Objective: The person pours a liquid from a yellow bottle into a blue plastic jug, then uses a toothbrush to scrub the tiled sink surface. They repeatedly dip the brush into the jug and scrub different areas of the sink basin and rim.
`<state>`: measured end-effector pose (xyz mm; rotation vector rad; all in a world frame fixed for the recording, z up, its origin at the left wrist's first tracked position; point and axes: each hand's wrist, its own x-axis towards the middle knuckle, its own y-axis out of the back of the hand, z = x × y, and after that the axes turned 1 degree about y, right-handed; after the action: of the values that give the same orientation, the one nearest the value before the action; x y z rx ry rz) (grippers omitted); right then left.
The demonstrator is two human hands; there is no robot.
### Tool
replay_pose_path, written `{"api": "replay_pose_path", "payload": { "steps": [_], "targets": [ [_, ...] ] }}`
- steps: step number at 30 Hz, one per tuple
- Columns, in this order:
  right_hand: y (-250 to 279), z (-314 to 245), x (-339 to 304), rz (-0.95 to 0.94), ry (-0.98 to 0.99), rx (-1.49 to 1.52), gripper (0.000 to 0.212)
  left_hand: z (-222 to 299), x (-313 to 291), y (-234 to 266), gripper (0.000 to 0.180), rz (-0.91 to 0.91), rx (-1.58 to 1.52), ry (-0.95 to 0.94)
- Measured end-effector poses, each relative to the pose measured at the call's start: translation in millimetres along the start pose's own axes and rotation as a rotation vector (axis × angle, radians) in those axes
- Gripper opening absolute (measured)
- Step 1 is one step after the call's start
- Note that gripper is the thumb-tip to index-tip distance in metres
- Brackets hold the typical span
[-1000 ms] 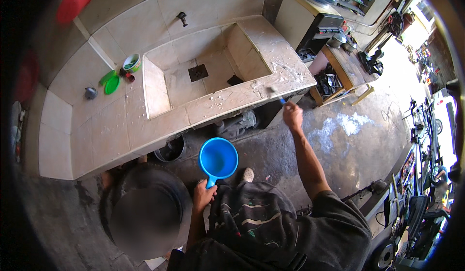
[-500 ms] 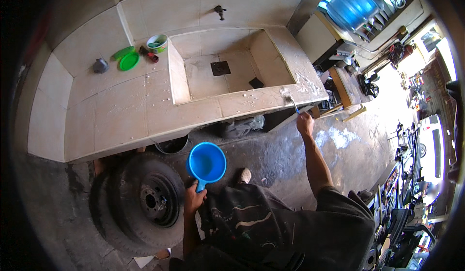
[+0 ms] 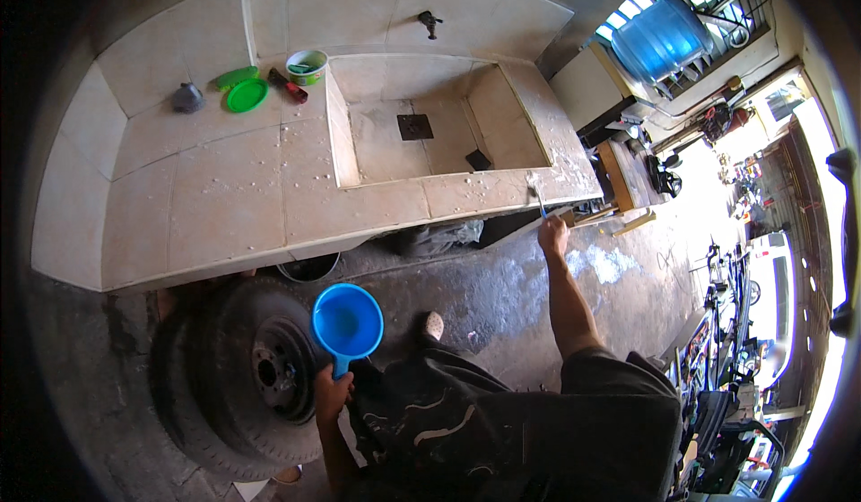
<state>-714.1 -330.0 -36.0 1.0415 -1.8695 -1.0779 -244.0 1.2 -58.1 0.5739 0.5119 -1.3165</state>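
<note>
My left hand (image 3: pixel 334 392) grips the handle of a blue water dipper (image 3: pixel 348 323), which is held with its mouth up beside a tire. My right hand (image 3: pixel 553 235) is closed round the blue handle of a small brush (image 3: pixel 539 199). The brush head touches the tiled counter (image 3: pixel 224 192) at its front edge, right of the sink. White foamy residue lies around the brush, and white specks are scattered over the tiles. The tiled sink basin (image 3: pixel 368 139) has a dark square drain cover (image 3: pixel 414 127) and another dark square piece (image 3: pixel 478 159) in it.
On the counter's left stand a white-green tub (image 3: pixel 307 68), a red-and-black brush (image 3: pixel 289 87), a green lid (image 3: pixel 247 96) and a grey object (image 3: pixel 187 97). A tap (image 3: pixel 430 25) juts from the wall. Stacked tires (image 3: pixel 238 367) stand by my left arm; a blue water jug (image 3: pixel 659 40) stands far right.
The whole view has shifted slightly. The dipper and my left hand sit lower and further left in the picture. My right hand has moved a little left, the brush still against the counter edge.
</note>
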Motion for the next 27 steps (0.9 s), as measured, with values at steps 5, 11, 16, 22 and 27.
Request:
{"api": "replay_pose_path", "payload": {
  "steps": [5,11,16,22,27],
  "targets": [
    [-5.1,-23.2,36.5,-0.016,-0.022,-0.033,0.024,11.4,-4.0,-12.2,0.014,0.06,0.127,0.069],
    [8.9,-0.8,57.6,-0.004,-0.019,-0.081,0.02,38.5,-4.0,-45.5,0.013,0.073,0.341,-0.054],
    [0.4,40.9,79.5,-0.234,0.168,0.051,0.02,52.8,8.6,-84.1,0.016,0.007,0.318,-0.132],
    [13.8,112.6,119.9,0.042,-0.047,0.151,0.02,52.0,23.9,-126.0,0.02,-0.036,0.364,-0.15],
    [24.9,158.4,132.8,-0.056,0.007,0.268,0.012,61.1,17.8,-163.9,0.02,-0.035,0.296,-0.242]
  ]
}}
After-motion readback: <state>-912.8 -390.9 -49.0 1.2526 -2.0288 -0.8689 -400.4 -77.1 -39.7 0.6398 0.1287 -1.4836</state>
